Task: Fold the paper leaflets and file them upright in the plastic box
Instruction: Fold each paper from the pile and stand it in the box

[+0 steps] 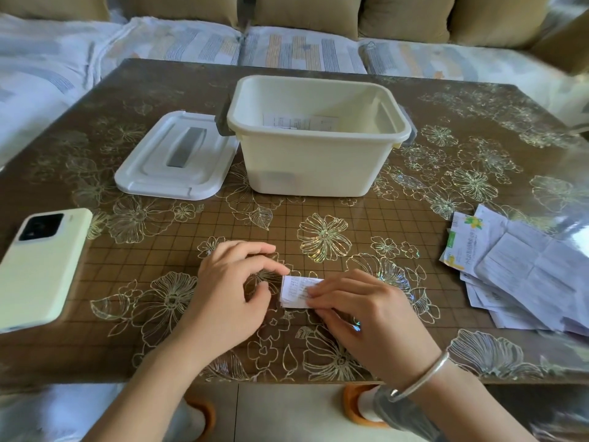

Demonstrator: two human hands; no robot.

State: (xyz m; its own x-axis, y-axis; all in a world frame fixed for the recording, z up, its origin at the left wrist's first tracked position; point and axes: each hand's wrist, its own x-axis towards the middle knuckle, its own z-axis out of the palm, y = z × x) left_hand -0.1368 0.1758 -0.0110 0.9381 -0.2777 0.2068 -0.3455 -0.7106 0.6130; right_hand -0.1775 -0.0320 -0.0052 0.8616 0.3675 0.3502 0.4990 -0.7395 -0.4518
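A small folded leaflet [294,292] lies flat on the bench [350,218] near its front edge, between the two hands. The right hand [361,315] covers the leaflet's right part, its fingers [315,291] laid fairly straight across the paper and pressing it down. The thumb lies along the lower edge, and whether it is tucked under the paper cannot be told. The left hand [234,282] arches over the bench just to the left with loosely bent fingers and grips nothing. Only its forefinger tip touches the leaflet's upper left corner. A silver bangle [420,376] sits on the right wrist.

The cream plastic box [312,167] stands open farther back at the middle of the bench. A few folded leaflets [299,122] show inside against its far wall. The white lid [149,173] lies flat beside the box on the left, touching or nearly touching its wall. A loose pile of unfolded leaflets [522,272] lies at the right edge of the bench, well apart from the hands. A pale green phone [38,272] lies camera side up at the left edge. A sofa [302,49] runs behind the bench
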